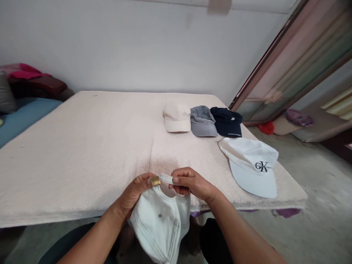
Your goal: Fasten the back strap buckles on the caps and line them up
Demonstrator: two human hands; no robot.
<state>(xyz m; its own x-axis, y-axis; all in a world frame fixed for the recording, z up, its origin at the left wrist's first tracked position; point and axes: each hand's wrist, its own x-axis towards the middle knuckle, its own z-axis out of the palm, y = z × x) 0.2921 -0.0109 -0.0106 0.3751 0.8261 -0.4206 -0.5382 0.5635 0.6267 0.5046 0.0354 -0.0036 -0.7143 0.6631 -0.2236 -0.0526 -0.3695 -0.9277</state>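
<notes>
A white cap (161, 223) hangs at the front edge of the bed, its back opening turned up. My left hand (139, 189) is closed on the cap beside the brass buckle (155, 181), thumb against the metal. Between thumb and fingers, my right hand (189, 181) pinches the white strap (166, 178), which runs from the buckle. The cap's crown shows a small grey eyelet, and its lower part runs out of view at the bottom.
On the cream-covered bed (82, 154) lie a cream cap (176, 118), a grey cap (203, 121), a navy cap (227, 122) and a larger white cap with black letters (253, 165) at the right edge. A wall stands behind.
</notes>
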